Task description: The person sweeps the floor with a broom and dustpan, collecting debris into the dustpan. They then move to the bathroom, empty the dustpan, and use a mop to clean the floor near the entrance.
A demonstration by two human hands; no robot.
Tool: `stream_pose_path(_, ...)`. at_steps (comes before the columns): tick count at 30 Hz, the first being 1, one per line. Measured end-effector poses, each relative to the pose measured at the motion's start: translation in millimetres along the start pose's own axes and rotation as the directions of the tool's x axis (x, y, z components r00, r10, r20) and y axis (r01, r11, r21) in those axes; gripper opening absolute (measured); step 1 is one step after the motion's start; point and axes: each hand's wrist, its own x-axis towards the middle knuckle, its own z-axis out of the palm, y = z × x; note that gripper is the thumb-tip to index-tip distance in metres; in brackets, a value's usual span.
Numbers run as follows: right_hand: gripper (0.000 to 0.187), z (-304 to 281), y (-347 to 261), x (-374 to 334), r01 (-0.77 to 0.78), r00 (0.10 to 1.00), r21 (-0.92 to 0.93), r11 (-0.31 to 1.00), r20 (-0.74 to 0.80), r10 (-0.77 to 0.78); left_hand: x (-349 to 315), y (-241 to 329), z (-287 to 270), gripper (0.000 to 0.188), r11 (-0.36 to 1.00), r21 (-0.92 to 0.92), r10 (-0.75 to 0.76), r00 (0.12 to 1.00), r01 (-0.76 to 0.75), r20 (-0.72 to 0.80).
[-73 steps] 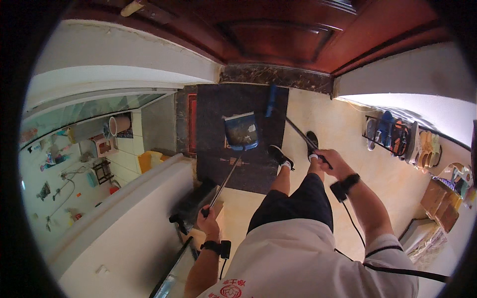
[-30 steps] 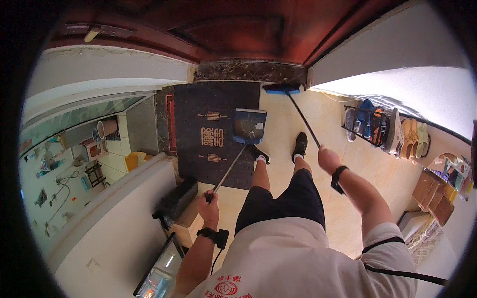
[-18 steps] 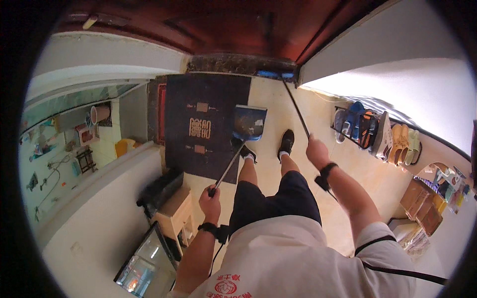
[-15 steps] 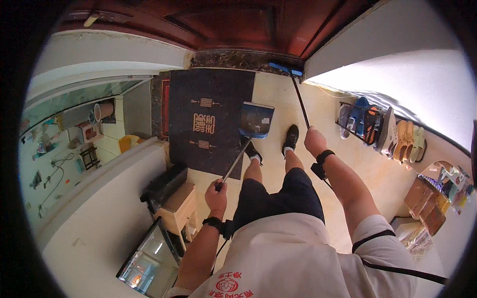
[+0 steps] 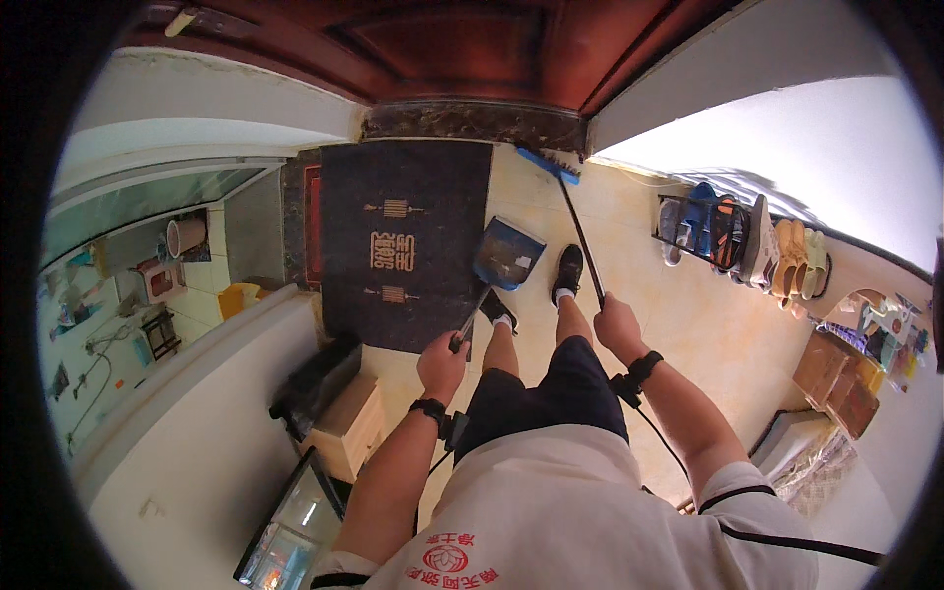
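Observation:
My left hand [image 5: 442,366] is closed round the handle of a blue long-handled dustpan [image 5: 509,254]. The pan rests beside the right edge of the dark doormat [image 5: 423,177], in front of my left foot, with a small pale scrap in it. My right hand [image 5: 619,326] grips the dark handle of a broom [image 5: 549,165]. Its blue head with dark bristles is near the stone doorsill, bristles turned partly up toward the wall corner. Both my feet, in black shoes [image 5: 568,270], stand on the pale tiled floor.
A red-brown door [image 5: 442,49] closes off the far side. Along the right wall stands a shoe rack [image 5: 728,231] with several pairs, and cardboard boxes [image 5: 836,382] are nearer me. To the left are a wooden cabinet [image 5: 344,433] and a low wall [image 5: 197,364].
The broom head has come away from the doorsill, nearer and slightly left, and has turned. My right hand has moved nearer my body. The dustpan has tilted a little, and my left hand has shifted right.

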Motion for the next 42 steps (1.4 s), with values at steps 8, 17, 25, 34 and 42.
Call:
stream_pose_path(8,0.027,58,-50,22,-0.084,0.996,0.228,0.97,0.04,0.077,28,16,10,0.031,0.991,0.008,0.133,0.991,-0.133,-0.018)
stream_pose_path(17,0.022,41,-65,13,-0.063,0.991,0.406,0.912,0.134,0.009,51,47,18,0.032,0.999,-0.027,0.036,0.999,-0.036,0.006)
stream_pose_path(25,0.015,-23,-27,38,0.193,0.981,0.074,0.978,-0.015,-0.192,52,69,26,0.033,0.998,-0.006,0.058,0.998,-0.058,0.028)
stream_pose_path(34,0.039,-4,-26,69,0.154,0.985,-0.185,0.971,0.101,-0.137,61,92,40,0.028,0.989,0.034,0.144,0.99,-0.143,-0.012)
stream_pose_path(42,0.017,-48,-41,6,0.053,0.862,0.123,0.991,0.495,-0.108,75,99,41,0.024,0.996,0.022,0.09,0.996,-0.09,0.004)
